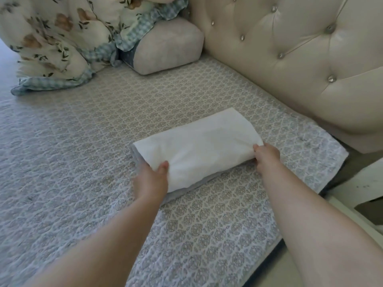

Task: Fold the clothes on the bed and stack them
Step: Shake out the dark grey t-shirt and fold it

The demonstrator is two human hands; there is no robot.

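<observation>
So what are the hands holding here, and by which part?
Both grip the folded white cloth: the left hand at its near-left corner, the right hand pinching its right end.

- Cream tufted leather headboard [300, 65] with crystal buttons stands at right.
- Grey patterned quilted bedspread [83, 152] covers the mattress.
- Grey pillow [167, 46] touches the headboard.
</observation>
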